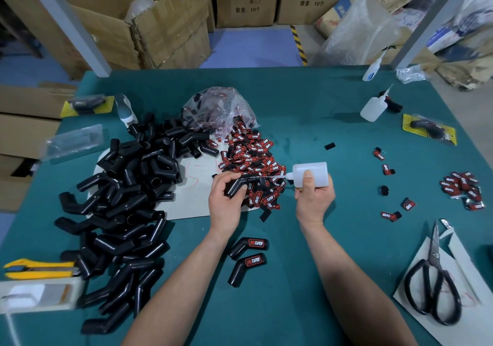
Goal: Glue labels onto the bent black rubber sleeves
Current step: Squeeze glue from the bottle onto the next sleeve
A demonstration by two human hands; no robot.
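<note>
My left hand [226, 199] grips a bent black rubber sleeve [244, 183] above the table's middle. My right hand [314, 197] holds a white glue bottle [310, 173] on its side, its thin nozzle pointing left and touching the sleeve's end. A heap of red-and-black labels [253, 161] lies just behind my hands, spilling from a clear bag [216, 108]. A big pile of bare black sleeves [125, 199] covers the left of the green table [306, 111]. Two labelled sleeves [249, 255] lie between my forearms.
Black scissors [433, 279] lie on paper at the right. Loose labels [462, 189] are scattered at the right, with two more glue bottles [373, 105] at the back right. A yellow utility knife [40, 268] lies at the left edge. Cardboard boxes [165, 25] stand beyond the table.
</note>
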